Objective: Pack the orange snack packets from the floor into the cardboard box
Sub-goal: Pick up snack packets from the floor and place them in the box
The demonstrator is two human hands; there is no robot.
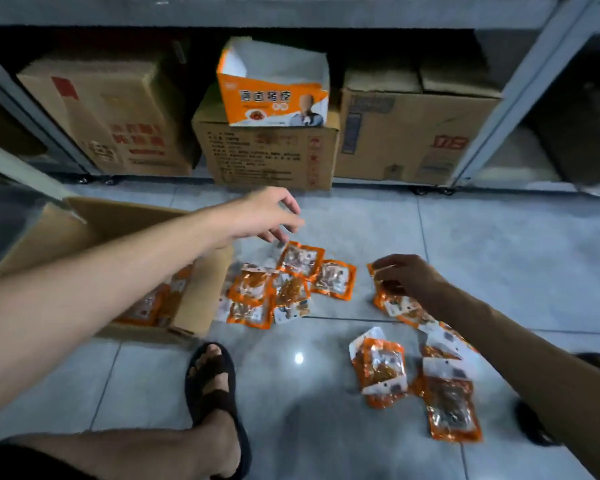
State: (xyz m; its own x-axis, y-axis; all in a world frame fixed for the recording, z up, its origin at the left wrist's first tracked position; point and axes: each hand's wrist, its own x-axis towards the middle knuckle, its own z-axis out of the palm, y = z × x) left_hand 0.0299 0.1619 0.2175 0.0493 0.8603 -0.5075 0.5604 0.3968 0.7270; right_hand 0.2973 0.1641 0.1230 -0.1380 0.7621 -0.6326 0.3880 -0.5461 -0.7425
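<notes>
Orange packets (278,289) on floor, both hands reaching.

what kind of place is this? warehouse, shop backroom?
Probably a stockroom or shop backroom: grey metal shelving with sealed printed cartons stowed beneath, an opened orange retail display box on one carton, and a tiled floor.

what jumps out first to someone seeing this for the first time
The bright orange snack packets scattered over the grey tiled floor catch the eye first: one cluster in the middle, more to the right. Two bare arms reach in, the left hand open above the middle cluster, the right hand gripping packets on the right. At left an open cardboard box already holds a few packets.
</notes>
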